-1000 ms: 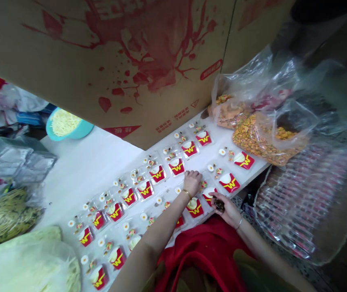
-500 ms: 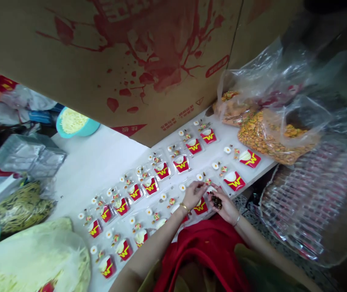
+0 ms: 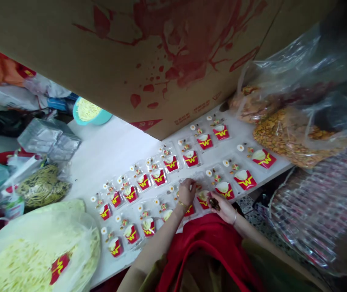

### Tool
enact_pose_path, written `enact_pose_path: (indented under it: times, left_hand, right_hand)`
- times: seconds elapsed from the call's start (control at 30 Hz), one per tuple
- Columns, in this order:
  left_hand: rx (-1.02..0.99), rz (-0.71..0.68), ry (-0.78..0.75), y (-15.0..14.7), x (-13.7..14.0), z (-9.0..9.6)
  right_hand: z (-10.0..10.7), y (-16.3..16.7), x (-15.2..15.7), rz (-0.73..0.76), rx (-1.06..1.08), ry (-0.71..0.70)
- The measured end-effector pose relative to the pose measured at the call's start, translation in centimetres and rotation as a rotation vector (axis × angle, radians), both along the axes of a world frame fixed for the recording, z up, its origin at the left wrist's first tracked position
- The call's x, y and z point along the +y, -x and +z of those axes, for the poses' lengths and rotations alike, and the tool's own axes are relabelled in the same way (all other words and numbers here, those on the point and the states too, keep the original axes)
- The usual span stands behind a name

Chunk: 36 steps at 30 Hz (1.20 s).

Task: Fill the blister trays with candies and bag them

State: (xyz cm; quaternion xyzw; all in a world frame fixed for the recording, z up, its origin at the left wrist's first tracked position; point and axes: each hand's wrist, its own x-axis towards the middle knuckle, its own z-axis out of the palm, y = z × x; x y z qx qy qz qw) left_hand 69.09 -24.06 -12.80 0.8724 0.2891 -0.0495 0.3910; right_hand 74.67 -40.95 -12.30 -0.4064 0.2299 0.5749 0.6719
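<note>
My left hand, with a gold bracelet on the wrist, reaches over the front row of clear plastic trays. Its fingertips are pinched together above a tray holding a red fries box with a yellow W; whatever they hold is too small to make out. Cupped palm up just to the right, my right hand holds a small heap of dark brown pieces. Other trays carry a fries box, a fried-egg piece and small multicoloured pieces.
A big cardboard box stands behind the trays on the white table. Bags of orange pieces lie at the right, above stacked clear packaging. At left are a turquoise bowl and a bag of pale yellow pieces.
My left hand has moved from one front-row tray to the neighbouring tray on its left. My right hand still holds the dark pieces. The camera view has shifted left.
</note>
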Motion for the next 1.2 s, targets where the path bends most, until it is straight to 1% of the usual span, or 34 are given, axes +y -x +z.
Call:
enact_pose_path:
  times: [0.1, 0.2, 0.3, 0.37, 0.43, 0.53, 0.6, 0.63, 0.7, 0.77, 0.83, 0.9, 0.97, 1.07, 1.2]
  left_hand:
    - [0.024, -0.073, -0.126, -0.9, 1.1, -1.1]
    - [0.047, -0.147, -0.196, -1.6, 1.3, -1.9]
    - [0.067, -0.176, -0.234, -1.6, 1.0, -1.9]
    - [0.068, -0.158, -0.246, -1.4, 0.6, -1.2]
    - [0.043, -0.148, -0.216, -1.0, -0.1, 0.2]
    - [0.002, -0.22, -0.11, -0.4, -1.9, 2.7]
    - [0.027, -0.277, -0.073, -0.1, -3.3, 4.0]
    - [0.05, -0.282, -0.068, 0.1, -3.9, 4.4]
    - [0.079, -0.234, -0.055, 0.6, -4.6, 4.7]
    - [0.063, -0.134, -0.003, 1.4, -4.4, 4.5]
    - [0.065, -0.019, 0.032, 2.5, -3.2, 3.8]
    - [0.12, 0.09, -0.003, 4.0, -1.4, 2.9]
    - [0.191, 0.175, -0.083, 5.5, 0.8, 1.9]
    - [0.244, 0.22, -0.176, 6.9, 3.5, 0.3]
    - [0.27, 0.176, -0.25, 6.8, 5.0, -1.5]
  right_hand:
    - [0.1, -0.3, -0.5, -0.019, 0.043, -0.014]
    - [0.4, -0.7, -0.8, -0.033, 0.073, -0.019]
    - [0.8, -1.1, -0.8, -0.039, 0.084, -0.028]
    - [0.9, -1.3, -0.7, -0.035, 0.09, -0.034]
    - [1.0, -1.4, -0.4, -0.024, 0.095, -0.032]
    - [1.2, -1.2, 0.3, 0.008, 0.1, -0.021]
    - [1.3, -0.8, 1.0, 0.044, 0.102, -0.02]
    - [1.4, -0.5, 1.4, 0.063, 0.101, -0.023]
    - [1.4, 0.0, 2.0, 0.095, 0.095, -0.03]
    - [1.4, 0.5, 2.5, 0.118, 0.082, -0.031]
    - [1.3, 0.8, 2.7, 0.145, 0.066, -0.031]
    - [1.2, 1.0, 2.7, 0.178, 0.046, -0.036]
    - [1.2, 1.2, 2.6, 0.21, 0.025, -0.04]
    - [1.4, 1.4, 2.6, 0.243, 0.005, -0.037]
    - [1.7, 1.6, 2.9, 0.258, -0.025, -0.032]
